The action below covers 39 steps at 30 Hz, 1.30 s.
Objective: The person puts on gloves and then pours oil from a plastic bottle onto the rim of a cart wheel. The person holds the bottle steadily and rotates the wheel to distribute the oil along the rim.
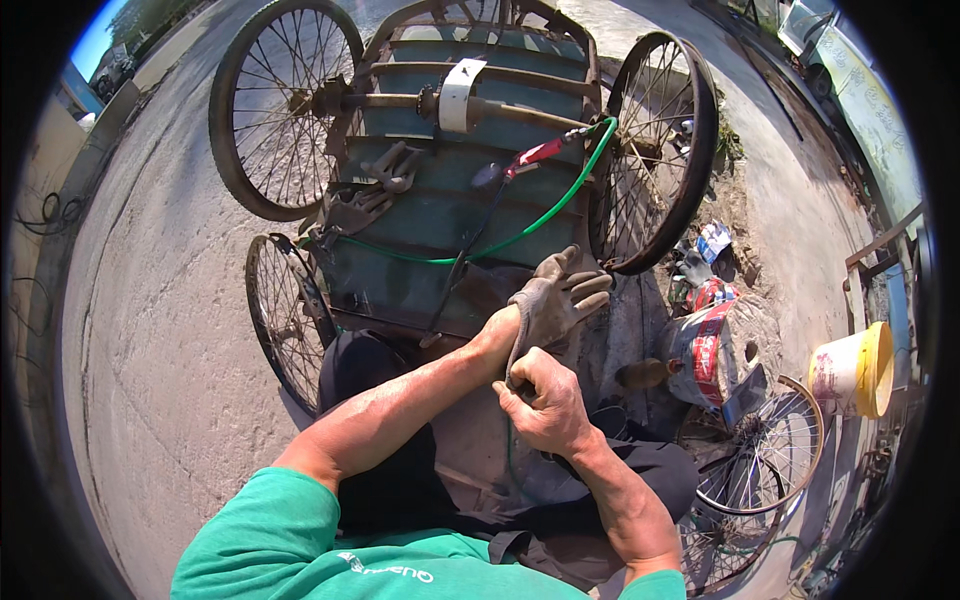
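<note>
Pinching glove [528, 302] at cuff, right hand [548, 405] curled; left hand [562, 298], gloved, angled forward-right, fingers loosely spread.

We are wearing a grey-brown glove [548, 308] and a green shirt [265, 525], and are seeing a green hose [562, 204], a red tool [540, 152] and a white-and-yellow bucket [842, 372].

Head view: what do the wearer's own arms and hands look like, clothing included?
The left hand wears a grey-brown glove with a soft-looking cuff; the right hand is bare. Both forearms are uncovered below short green sleeves. No watch shows.
</note>
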### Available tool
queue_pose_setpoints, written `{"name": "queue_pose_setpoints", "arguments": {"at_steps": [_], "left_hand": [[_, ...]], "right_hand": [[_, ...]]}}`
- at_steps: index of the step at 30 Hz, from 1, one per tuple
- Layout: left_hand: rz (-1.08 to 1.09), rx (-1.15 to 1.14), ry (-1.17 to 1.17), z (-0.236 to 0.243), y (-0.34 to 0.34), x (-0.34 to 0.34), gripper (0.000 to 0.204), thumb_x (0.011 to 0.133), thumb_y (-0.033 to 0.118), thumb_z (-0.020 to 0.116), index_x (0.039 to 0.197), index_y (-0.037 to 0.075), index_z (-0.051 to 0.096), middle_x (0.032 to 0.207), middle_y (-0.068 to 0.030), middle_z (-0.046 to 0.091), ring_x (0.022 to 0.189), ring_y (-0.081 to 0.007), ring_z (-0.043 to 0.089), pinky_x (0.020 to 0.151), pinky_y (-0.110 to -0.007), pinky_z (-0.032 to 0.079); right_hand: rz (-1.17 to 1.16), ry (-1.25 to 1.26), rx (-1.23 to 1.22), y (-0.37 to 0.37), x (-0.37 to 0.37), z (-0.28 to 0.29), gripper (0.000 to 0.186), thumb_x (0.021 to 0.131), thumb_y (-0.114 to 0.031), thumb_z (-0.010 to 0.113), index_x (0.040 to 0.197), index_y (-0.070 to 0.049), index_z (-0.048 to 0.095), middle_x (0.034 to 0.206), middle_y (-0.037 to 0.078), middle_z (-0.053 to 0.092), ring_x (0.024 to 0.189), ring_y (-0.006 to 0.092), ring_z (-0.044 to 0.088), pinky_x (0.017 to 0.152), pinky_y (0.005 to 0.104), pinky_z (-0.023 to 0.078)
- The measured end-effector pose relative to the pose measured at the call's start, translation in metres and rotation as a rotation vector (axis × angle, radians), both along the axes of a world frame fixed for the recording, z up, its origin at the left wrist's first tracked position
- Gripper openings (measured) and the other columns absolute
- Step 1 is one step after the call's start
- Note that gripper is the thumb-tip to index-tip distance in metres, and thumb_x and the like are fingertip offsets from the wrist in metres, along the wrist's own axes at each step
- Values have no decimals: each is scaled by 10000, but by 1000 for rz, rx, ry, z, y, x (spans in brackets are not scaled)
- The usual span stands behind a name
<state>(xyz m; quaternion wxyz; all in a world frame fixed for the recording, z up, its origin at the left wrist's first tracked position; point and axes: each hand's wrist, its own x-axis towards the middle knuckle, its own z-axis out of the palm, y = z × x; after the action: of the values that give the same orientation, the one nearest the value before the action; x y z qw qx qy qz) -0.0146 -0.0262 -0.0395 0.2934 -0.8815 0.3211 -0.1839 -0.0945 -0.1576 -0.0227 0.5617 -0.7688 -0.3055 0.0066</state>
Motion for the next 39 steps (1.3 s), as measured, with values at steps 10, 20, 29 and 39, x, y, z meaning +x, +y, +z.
{"name": "queue_pose_setpoints", "arguments": {"at_steps": [10, 20, 29, 39], "left_hand": [[66, -2273, 1892, -27, 9, 3, 577, 1096, 379, 543, 1577, 69, 468, 1618, -178, 494, 1500, -364, 480, 1250, -519, 397], [38, -2418, 2093, -12, 7, -4, 548, 1142, 305, 530, 1563, -41, 468, 1592, -242, 537, 1511, -346, 496, 1235, -493, 433], [-46, -2290, 2214, -37, 4, -8, 536, 1126, 270, 584, 1495, -116, 537, 1552, -239, 572, 1446, -352, 560, 1258, -468, 419], [-247, -2266, 1946, -1, -10, -4, 675, 1134, 437, 573, 1637, 18, 409, 1593, -201, 530, 1514, -268, 489, 1299, -425, 349]], "right_hand": [[125, 34, -39, 4, -5, -9, 188, 857, -14, 756, 901, -43, 575, 818, 133, 614, 730, 336, 635, 681, 438, 534], [93, 193, -312, -7, -6, -8, 224, 871, -148, 770, 997, -29, 629, 909, 192, 714, 842, 410, 719, 742, 492, 568], [91, 117, -293, -5, -12, -22, 216, 881, -161, 779, 990, -15, 665, 884, 200, 735, 819, 403, 734, 756, 485, 593], [49, 64, -253, -5, -11, -20, 241, 862, -131, 810, 1038, -16, 693, 978, 190, 724, 863, 373, 741, 765, 452, 608]]}}
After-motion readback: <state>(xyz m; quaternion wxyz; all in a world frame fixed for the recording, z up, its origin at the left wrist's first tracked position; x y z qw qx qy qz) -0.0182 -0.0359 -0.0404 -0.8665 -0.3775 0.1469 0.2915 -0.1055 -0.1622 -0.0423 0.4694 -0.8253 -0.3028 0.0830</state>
